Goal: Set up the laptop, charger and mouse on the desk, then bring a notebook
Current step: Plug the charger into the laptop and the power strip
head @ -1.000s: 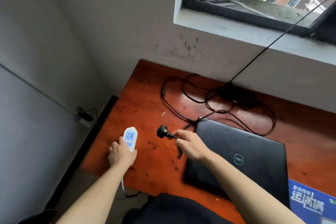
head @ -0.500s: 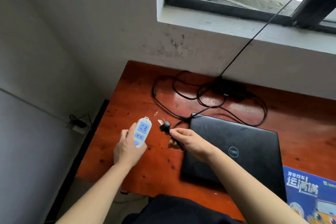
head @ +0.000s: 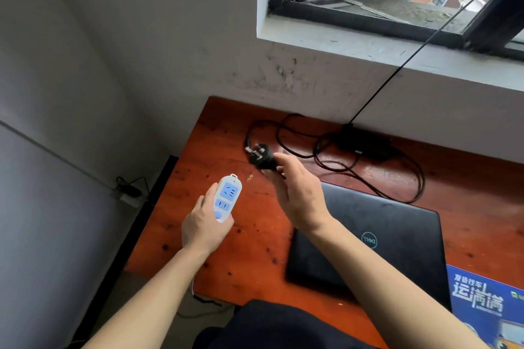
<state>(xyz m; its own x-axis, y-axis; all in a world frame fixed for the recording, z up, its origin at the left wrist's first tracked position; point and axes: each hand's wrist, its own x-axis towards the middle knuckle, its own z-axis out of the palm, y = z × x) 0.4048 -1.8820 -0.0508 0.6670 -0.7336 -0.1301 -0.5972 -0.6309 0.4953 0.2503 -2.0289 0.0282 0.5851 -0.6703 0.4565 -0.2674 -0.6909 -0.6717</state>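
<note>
Above the left part of the desk (head: 226, 133), the fingers (head: 280, 158) of your right hand (head: 300, 201) pinch the plug (head: 262, 157), prongs turned to the left. Your left hand (head: 204, 227) curls round the strip (head: 226, 198), sockets up, near the plug but apart. Cable (head: 334, 163) loops lie beside the charger (head: 365, 142) at the far edge. The closed laptop (head: 377, 238) lies at the right.
</note>
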